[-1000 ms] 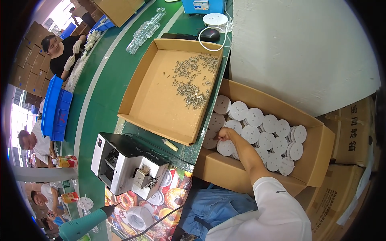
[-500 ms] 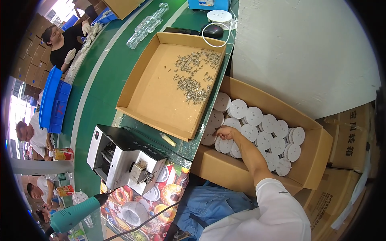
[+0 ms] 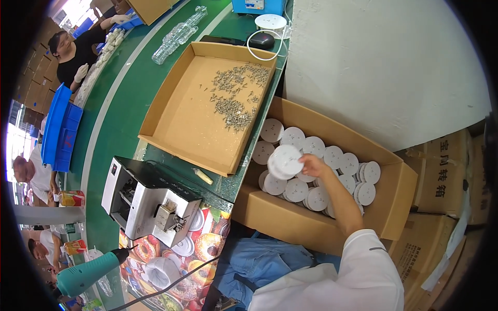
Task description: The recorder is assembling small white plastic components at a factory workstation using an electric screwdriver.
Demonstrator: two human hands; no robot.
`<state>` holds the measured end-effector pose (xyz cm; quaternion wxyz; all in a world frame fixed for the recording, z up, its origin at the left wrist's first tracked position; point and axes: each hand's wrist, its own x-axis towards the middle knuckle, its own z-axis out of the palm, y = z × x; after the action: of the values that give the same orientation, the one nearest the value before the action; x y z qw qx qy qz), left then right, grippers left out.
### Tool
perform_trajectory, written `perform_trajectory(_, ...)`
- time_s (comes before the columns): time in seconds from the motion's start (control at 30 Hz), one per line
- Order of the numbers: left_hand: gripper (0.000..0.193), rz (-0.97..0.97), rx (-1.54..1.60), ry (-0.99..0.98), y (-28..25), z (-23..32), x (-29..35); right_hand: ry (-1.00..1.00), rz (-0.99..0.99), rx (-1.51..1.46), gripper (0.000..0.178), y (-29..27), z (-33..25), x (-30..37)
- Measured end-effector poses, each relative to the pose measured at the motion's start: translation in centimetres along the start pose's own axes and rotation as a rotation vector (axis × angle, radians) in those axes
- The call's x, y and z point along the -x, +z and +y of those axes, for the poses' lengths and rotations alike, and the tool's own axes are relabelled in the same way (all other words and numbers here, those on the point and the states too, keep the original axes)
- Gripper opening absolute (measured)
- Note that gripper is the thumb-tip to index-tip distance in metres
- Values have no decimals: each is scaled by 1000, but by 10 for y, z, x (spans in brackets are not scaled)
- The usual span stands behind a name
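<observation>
The right hand (image 3: 316, 166) is above the open cardboard box (image 3: 264, 210), and its fingers (image 3: 308, 165) are closed on the right edge of the white discs (image 3: 285, 159), which look like a small stack, slightly blurred. Below them, many other white discs (image 3: 296, 190) stand in stacks inside the box. Beside the box, on the green surface (image 3: 122, 111), there is a shallow cardboard tray (image 3: 174, 116) with loose screws (image 3: 232, 112), and near it a black and white machine (image 3: 150, 202).
</observation>
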<state>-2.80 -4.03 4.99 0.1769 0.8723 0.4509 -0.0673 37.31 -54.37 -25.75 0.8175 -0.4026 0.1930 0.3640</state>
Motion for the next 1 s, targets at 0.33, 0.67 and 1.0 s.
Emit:
perform_trajectory(0.33,33,111,95,152,-21,56,1,-272,313,-449,21,-32,-6,97)
perform_trajectory(0.67,36,128,14,138,-32,88,9,-373,201,-541,19,-24,6,104)
perform_trajectory(1.0,36,35,836,162,-7,-18,-9,-448,547,-476,16,-45,29,79)
